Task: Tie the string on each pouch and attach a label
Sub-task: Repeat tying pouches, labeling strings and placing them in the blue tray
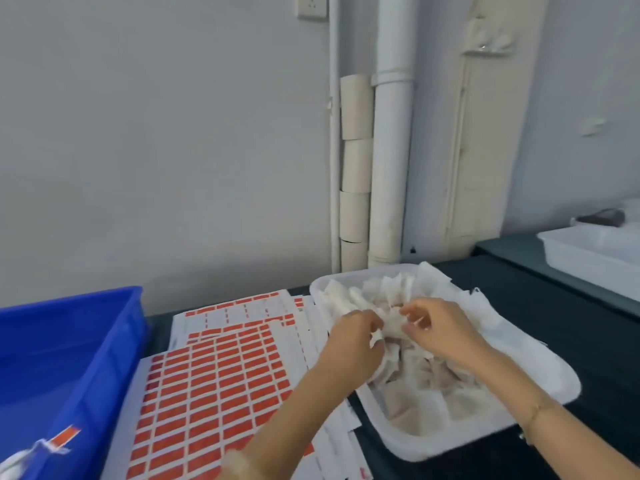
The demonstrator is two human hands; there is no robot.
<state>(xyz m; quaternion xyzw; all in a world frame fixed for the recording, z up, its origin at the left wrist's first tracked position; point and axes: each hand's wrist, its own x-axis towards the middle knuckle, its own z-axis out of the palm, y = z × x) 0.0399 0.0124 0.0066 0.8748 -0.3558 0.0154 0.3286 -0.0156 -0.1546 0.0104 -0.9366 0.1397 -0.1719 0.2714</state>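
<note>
My left hand (356, 337) has its fingers curled round the gathered neck of a white pouch (393, 329), held just above the heap of other pouches in the white tray (415, 441). My right hand (440, 327) pinches a thin pale strand at the pouch's top, which I take to be the string (418, 320), though the blur keeps me from being sure. I judge I'm at the tying step on this one.

To do it well, I should keep my left grip tight on the neck so the fabric doesn't splay. My right hand should draw the string snug before knotting, and I should lift the pouch free of its neighbours so no loose cloth gets caught in the loop.

The sheets of red labels (207, 382) lie on the desk (588, 341) just left of the tray, close for the next step. The blue crate (69, 341) stands at my far left.
</note>
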